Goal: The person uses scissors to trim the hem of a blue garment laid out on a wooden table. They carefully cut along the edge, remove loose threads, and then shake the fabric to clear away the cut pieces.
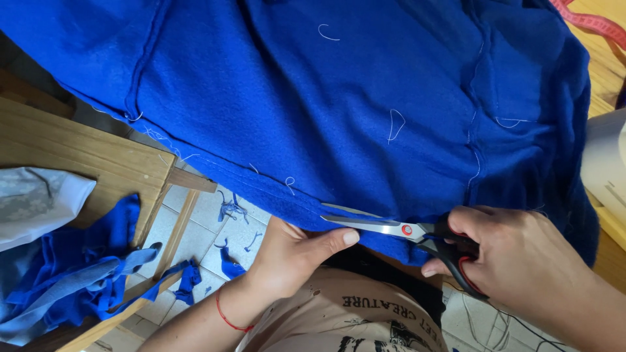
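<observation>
1. Left hand (293, 251): palm up, fingers curled, thumb laid flat along the near hem of the blue fabric (339, 98), pinching it.
2. Left forearm runs in from the bottom left, under that hem.
3. Right hand (515, 251): closed through the scissors (404, 231) handles, at the hem right of the left hand.
4. Right forearm exits bottom right.

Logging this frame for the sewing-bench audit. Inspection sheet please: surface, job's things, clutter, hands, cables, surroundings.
Surface: wooden table, largely draped by the fabric.
Job's things: blue fleece fabric with loose white threads; scissors, blades open at its lower edge.
Clutter: blue scraps on the wooden frame at left; blue offcuts on the tiled floor; white cloth.
Hands: left hand pinches the fabric edge, thumb beside the blade; right hand has fingers through the scissor handles.
Cables: thin cords on the floor, lower right.
Surroundings: pink measuring tape; white object, partly out of frame.
</observation>
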